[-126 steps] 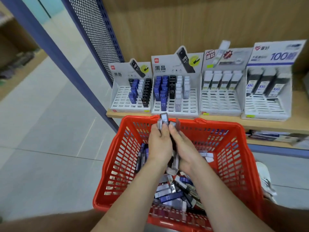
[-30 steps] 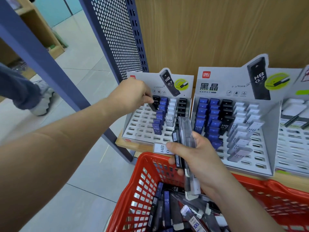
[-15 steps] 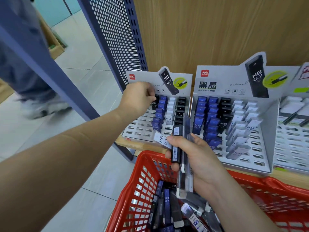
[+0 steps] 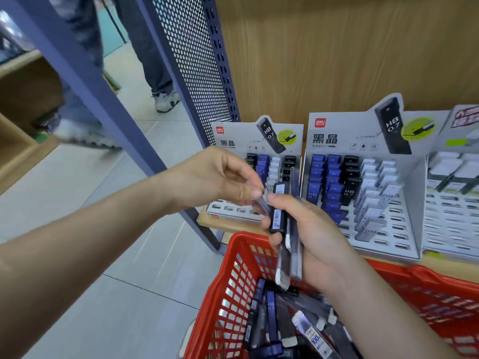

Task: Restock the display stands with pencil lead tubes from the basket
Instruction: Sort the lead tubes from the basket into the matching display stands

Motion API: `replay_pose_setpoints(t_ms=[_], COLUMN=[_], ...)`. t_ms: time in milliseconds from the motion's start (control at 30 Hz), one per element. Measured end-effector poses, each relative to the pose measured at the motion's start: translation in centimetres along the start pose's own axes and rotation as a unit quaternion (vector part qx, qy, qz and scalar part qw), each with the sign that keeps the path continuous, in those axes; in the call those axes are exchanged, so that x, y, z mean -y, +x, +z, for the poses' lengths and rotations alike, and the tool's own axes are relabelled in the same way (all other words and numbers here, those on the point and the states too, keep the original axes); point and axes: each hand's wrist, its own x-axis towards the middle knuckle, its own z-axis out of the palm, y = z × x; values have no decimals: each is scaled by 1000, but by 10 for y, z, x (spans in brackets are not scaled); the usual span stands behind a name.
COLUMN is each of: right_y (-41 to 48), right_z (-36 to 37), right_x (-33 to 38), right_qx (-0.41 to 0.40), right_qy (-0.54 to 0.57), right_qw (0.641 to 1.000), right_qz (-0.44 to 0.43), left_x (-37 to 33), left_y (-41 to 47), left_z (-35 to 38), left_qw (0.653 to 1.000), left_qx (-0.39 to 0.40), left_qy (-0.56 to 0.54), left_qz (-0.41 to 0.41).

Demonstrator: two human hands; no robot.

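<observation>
My right hand (image 4: 320,237) grips a bundle of pencil lead tubes (image 4: 281,216), black and clear ones, above the rim of the red basket (image 4: 234,257). My left hand (image 4: 215,177) meets it from the left and pinches a blurred pale tube (image 4: 262,204) at the bundle's top. More tubes (image 4: 270,314) lie in the basket. Behind the hands, the left display stand (image 4: 233,137) holds blue, white and black tubes in its back rows. The second stand (image 4: 337,137) to its right is fuller.
A third stand (image 4: 456,211) with white boxes sits at the right edge of the wooden shelf (image 4: 207,221). A blue shelf post (image 4: 108,99) and perforated panel (image 4: 197,73) stand left of the stands. A person's legs and sneakers (image 4: 166,101) pass on the floor behind.
My left hand has drawn back from the left stand's back row to the bundle in my right hand and taken hold of a tube. The passer-by has walked further along.
</observation>
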Motion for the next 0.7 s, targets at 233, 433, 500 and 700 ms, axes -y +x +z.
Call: replay_pose_setpoints(t_ms=[233,433,500,700], right_y=[-6,1,2,-1], right_z=[5,-3,-3,-5], right_x=[2,1,2,6], right_qx=[-34,-52,-38,8], right_qy=[-154,-104,-80,-17], right_qw=[984,992,995,1000], right_qz=[-80,-55,-45,-17], left_x=[12,13,13,26], left_y=[-7,-8,-6,9], left_z=[0,-9,-9,-26], left_qw=[995,993,995,985], left_qx=[-81,-16,-33,-170], left_qy=[-52,-108,-83,-1], left_qz=[-40,-47,-39,-28])
